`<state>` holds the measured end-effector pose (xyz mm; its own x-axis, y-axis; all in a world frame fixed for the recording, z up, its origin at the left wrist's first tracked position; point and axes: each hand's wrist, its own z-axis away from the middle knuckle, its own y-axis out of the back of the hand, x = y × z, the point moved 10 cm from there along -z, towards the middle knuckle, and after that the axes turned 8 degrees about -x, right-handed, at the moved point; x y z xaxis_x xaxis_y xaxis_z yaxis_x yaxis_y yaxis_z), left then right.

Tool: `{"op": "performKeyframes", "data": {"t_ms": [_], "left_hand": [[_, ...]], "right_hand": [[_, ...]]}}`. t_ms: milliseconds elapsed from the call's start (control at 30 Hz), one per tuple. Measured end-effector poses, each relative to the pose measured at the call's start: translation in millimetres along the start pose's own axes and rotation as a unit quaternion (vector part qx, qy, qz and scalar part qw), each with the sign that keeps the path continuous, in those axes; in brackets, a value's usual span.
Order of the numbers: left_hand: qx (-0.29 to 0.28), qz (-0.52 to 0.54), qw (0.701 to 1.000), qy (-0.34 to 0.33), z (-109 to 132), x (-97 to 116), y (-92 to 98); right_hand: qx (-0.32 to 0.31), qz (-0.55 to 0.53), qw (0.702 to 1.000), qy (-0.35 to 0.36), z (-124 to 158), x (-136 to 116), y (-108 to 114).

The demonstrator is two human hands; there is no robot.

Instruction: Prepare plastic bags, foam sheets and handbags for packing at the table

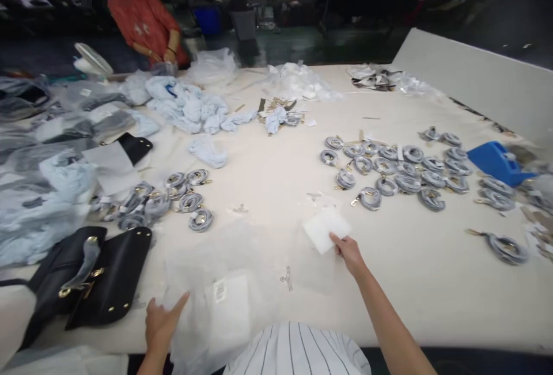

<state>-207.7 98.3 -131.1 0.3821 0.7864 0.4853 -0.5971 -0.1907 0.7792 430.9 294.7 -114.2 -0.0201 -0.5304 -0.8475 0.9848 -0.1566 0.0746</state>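
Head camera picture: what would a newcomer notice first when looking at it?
The eye goes first to the many coiled grey straps laid out in rows on the right of the white table, with a smaller heap of them at the left. Near the front, the right hand pinches a white foam sheet, while the left hand rests on clear plastic bags. A black handbag lies at the front left.

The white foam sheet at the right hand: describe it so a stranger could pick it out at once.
On the big cream table, look just nearer than the rows of coiled grey straps. The right hand pinches the near corner of a small white foam sheet lying on a clear plastic bag. It is opaque, thick and square, unlike the see-through bags around it.
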Motion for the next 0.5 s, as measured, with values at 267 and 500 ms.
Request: {"op": "performKeyframes", "data": {"t_ms": [267,500], "left_hand": [[0.179,0.037,0.967,-0.179,-22.1,151.7,91.7],[0.122,0.003,0.962,-0.244,-181.5,283.6,85.6]], "right_hand": [[-0.083,-0.328,0.940,-0.051,-52.9,-22.7,-67.5],[-0.027,-0.137,0.989,-0.051,-101.1,4.5,-103.7]]}}
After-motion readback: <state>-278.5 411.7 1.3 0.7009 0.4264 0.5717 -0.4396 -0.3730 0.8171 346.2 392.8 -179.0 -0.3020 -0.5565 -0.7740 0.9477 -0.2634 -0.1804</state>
